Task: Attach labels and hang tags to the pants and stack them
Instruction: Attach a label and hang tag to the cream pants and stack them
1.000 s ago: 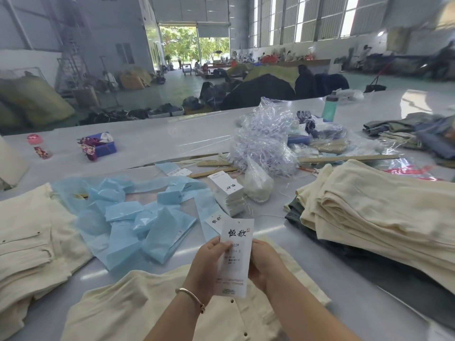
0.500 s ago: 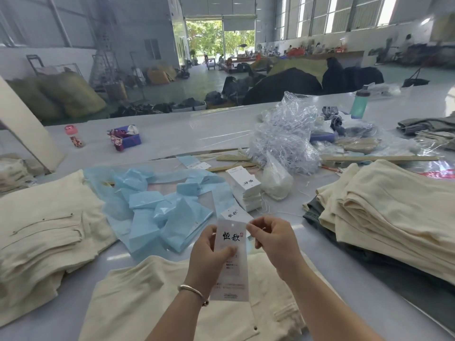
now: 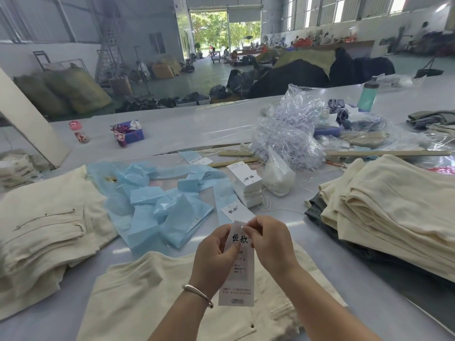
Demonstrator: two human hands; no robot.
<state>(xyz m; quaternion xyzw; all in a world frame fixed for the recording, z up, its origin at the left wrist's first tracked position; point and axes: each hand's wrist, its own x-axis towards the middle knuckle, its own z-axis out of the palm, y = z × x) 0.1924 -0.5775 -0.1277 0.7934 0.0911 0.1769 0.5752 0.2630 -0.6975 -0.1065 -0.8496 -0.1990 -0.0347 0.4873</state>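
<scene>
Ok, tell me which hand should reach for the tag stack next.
Right, probably. The right hand only pinches the hang tag's top edge and lies nearer the tag stack; the left hand grips the tag's side, steadying it.

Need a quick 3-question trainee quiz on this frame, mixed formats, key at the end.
1. True or false: both the left hand and the right hand grip the hang tag.
2. Which lies directly beneath the held tag? A) blue plastic bags B) cream pants C) green bottle
3. Fill in: the stack of white tags stands to the ___ of the blue bags.

Key: 1 true; 2 B; 3 right.
</scene>
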